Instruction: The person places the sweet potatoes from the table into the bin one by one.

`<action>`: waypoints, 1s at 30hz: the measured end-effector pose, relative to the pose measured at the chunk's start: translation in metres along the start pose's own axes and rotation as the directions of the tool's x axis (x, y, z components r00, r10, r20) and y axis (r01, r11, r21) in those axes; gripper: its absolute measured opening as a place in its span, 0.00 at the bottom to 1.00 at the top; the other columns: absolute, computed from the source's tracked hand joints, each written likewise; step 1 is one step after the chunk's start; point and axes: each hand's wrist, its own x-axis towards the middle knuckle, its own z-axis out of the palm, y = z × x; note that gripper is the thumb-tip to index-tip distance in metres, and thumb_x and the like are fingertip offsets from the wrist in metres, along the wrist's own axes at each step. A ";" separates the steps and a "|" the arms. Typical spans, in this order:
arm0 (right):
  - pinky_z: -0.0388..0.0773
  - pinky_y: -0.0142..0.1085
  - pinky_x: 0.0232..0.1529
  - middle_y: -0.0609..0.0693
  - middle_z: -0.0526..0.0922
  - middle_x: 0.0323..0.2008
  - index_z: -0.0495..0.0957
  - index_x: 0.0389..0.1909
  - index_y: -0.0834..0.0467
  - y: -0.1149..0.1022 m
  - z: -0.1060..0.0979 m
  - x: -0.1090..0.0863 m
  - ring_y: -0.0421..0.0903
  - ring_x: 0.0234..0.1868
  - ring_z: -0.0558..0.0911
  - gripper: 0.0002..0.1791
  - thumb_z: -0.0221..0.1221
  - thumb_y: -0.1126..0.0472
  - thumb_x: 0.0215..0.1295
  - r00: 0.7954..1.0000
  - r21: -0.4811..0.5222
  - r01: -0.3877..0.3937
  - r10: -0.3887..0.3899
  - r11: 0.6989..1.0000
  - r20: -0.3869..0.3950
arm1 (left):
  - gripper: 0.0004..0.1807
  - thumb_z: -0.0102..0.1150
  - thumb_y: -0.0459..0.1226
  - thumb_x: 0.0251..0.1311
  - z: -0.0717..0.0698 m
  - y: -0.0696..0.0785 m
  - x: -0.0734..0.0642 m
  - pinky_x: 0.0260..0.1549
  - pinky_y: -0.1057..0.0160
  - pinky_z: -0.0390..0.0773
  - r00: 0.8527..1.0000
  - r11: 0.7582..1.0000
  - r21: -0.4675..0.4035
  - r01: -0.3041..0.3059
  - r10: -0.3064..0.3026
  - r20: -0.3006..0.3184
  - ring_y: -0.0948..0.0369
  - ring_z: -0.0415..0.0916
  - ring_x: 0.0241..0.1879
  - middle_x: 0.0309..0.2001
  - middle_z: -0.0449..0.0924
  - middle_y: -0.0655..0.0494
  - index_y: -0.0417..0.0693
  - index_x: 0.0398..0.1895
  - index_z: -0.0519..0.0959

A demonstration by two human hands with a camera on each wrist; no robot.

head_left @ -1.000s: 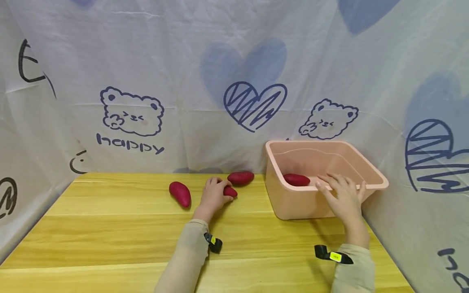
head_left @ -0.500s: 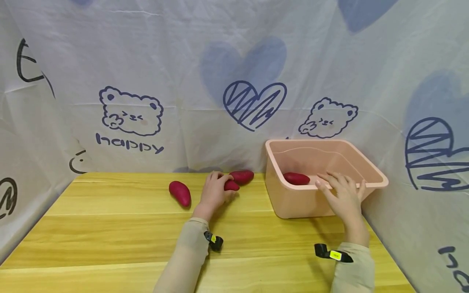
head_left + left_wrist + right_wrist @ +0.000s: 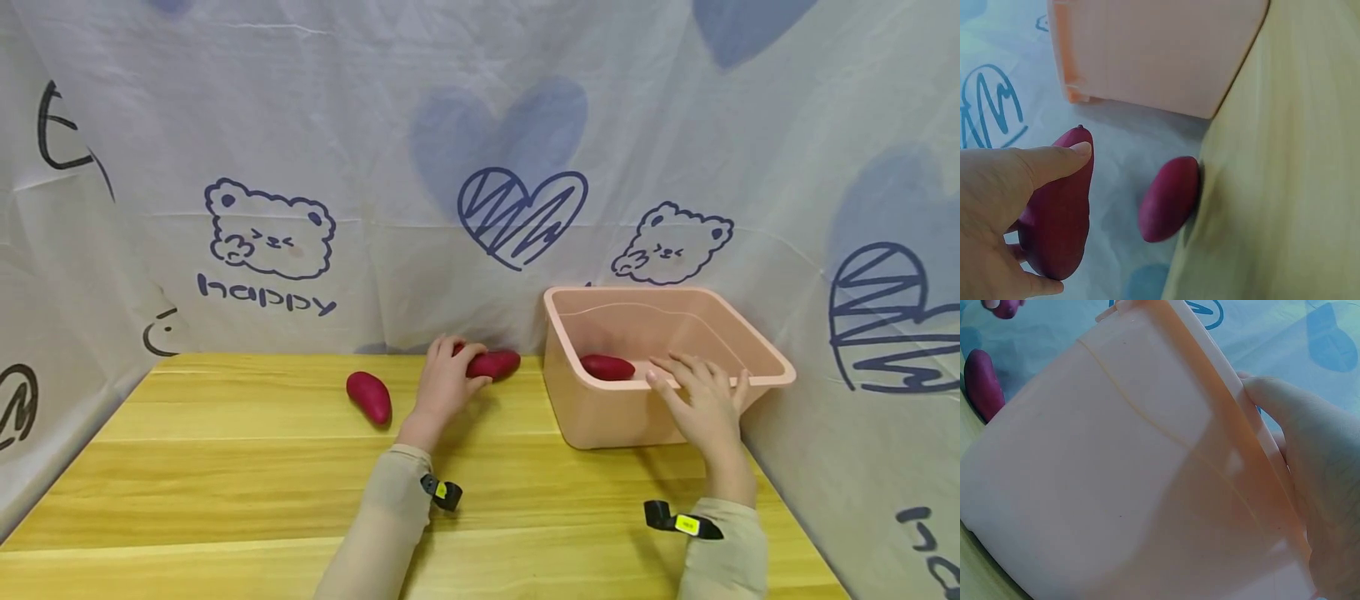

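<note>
My left hand (image 3: 447, 379) pinches a dark red sweet potato (image 3: 1060, 212) between thumb and fingers, raised above the table. In the head view the hand hides most of it. Just beyond lies a second sweet potato (image 3: 497, 365) near the table's back edge, apart from the held one in the left wrist view. Another sweet potato (image 3: 369, 397) rests to the left of the hand. At the right, my right hand (image 3: 702, 400) grips the near rim of a pink plastic bin (image 3: 622, 417), thumb and fingers on either side of it. One sweet potato (image 3: 607, 367) lies inside the bin.
The wood-grain table (image 3: 225, 492) ends at the back against a white cloth (image 3: 375, 125) printed with hearts and bears. Cloth also hangs at both sides. The bin stands by the table's back right corner.
My left hand has lifted the sweet potato off the table, moving up and slightly away towards the back. The right hand and the bin have stayed put.
</note>
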 end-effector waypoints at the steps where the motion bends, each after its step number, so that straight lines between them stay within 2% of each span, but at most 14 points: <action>1: 0.27 0.70 0.67 0.59 0.70 0.66 0.76 0.60 0.51 0.001 0.001 0.000 0.68 0.66 0.61 0.29 0.47 0.37 0.70 1.000 -0.001 0.000 0.000 1.000 0.000 | 0.21 0.70 0.46 0.54 -0.001 0.002 0.000 0.68 0.47 0.62 1.000 1.000 0.004 -0.001 0.001 -0.002 0.43 0.59 0.67 0.58 0.72 0.44 0.55 0.52 0.80; 12: 0.26 0.70 0.67 0.59 0.70 0.66 0.76 0.60 0.51 0.001 0.001 0.000 0.67 0.66 0.61 0.28 0.48 0.37 0.70 1.000 0.006 -0.002 0.002 1.000 -0.002 | 0.22 0.70 0.48 0.54 -0.011 0.024 0.004 0.66 0.44 0.67 0.995 0.998 0.024 -0.065 0.067 -0.073 0.41 0.59 0.68 0.59 0.72 0.44 0.57 0.53 0.80; 22: 0.27 0.70 0.67 0.59 0.70 0.66 0.76 0.60 0.51 0.002 0.003 0.000 0.67 0.66 0.61 0.29 0.47 0.37 0.70 1.000 -0.001 -0.002 0.002 1.000 0.000 | 0.23 0.70 0.47 0.54 -0.018 0.040 0.008 0.61 0.45 0.73 0.992 0.995 0.029 -0.096 0.098 -0.079 0.42 0.58 0.69 0.60 0.71 0.46 0.58 0.54 0.80; 30: 0.28 0.70 0.67 0.59 0.70 0.66 0.76 0.60 0.51 0.002 0.002 0.001 0.67 0.66 0.61 0.29 0.47 0.37 0.70 1.000 -0.005 -0.005 0.005 1.000 -0.002 | 0.23 0.69 0.48 0.56 -0.024 0.051 0.017 0.61 0.44 0.73 0.987 0.989 0.042 -0.145 0.147 -0.071 0.43 0.57 0.70 0.62 0.71 0.48 0.59 0.56 0.79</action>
